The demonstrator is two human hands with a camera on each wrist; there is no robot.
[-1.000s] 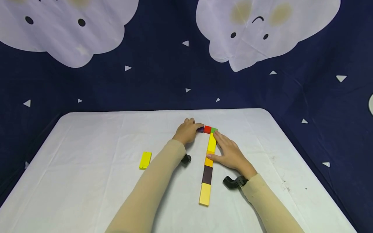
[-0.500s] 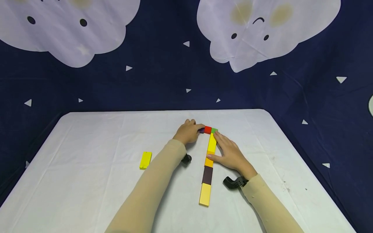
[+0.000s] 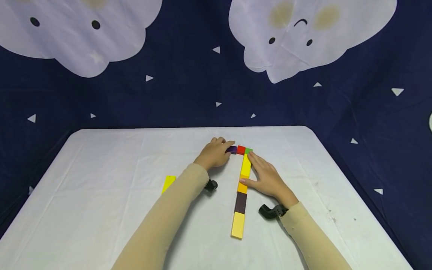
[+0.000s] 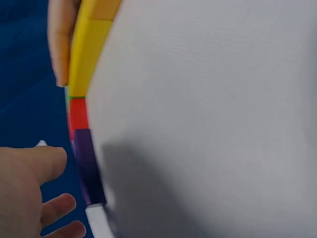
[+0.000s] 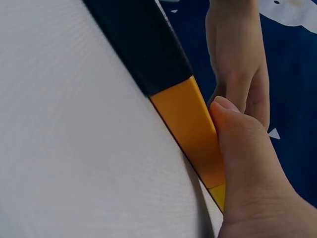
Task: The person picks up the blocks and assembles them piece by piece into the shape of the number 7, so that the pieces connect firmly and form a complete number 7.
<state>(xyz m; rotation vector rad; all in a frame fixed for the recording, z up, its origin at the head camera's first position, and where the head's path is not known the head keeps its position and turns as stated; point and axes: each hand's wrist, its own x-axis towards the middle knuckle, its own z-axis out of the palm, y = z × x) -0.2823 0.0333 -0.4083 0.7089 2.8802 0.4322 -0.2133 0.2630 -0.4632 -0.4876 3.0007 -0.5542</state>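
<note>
A line of flat coloured blocks runs up the table: pale yellow (image 3: 237,225), dark brown (image 3: 240,203), orange (image 3: 242,185), yellow (image 3: 245,165). At its far end a green block (image 3: 248,150), a red block (image 3: 241,150) and a purple block (image 3: 232,149) turn off to the left. My left hand (image 3: 214,153) is beside the purple block; in the left wrist view its thumb (image 4: 47,163) and fingers are spread, apart from the purple block. My right hand (image 3: 266,176) rests along the line with extended fingers, its thumb (image 5: 242,144) touching the orange block.
Another yellow block (image 3: 168,183) lies to the left, partly covered by the left sleeve (image 3: 168,210). A white strip (image 4: 100,222) continues past the purple block in the left wrist view. A dark blue cloud-patterned cloth (image 3: 189,90) hangs behind the white table (image 3: 101,187).
My left hand has shifted slightly left and loosened from the purple block, which shows more now. The left sleeve covers more of the separate yellow block. My right hand stays in place.
</note>
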